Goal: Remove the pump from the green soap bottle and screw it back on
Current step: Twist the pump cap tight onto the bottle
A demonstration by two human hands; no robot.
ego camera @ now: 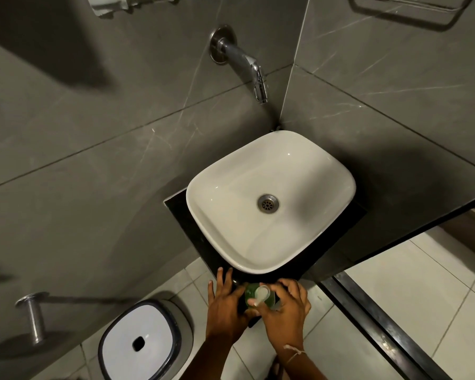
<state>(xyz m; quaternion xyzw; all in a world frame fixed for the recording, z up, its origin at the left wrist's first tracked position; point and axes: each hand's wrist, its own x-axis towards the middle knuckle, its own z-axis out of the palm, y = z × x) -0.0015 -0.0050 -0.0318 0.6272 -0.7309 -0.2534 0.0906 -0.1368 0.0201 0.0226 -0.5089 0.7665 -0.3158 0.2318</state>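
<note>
I saw the green soap bottle (259,295) standing on the dark counter (192,231), just in front of the white sink (270,201). My left hand (226,304) lay against its side, fingers spread apart. My right hand (285,307) curled around the white pump (261,294), fingers closed on it.

Low in the frame's centre, both forearms reach up; left hand (225,303) fingers spread, right hand (287,307) fingers curled inward.
</note>
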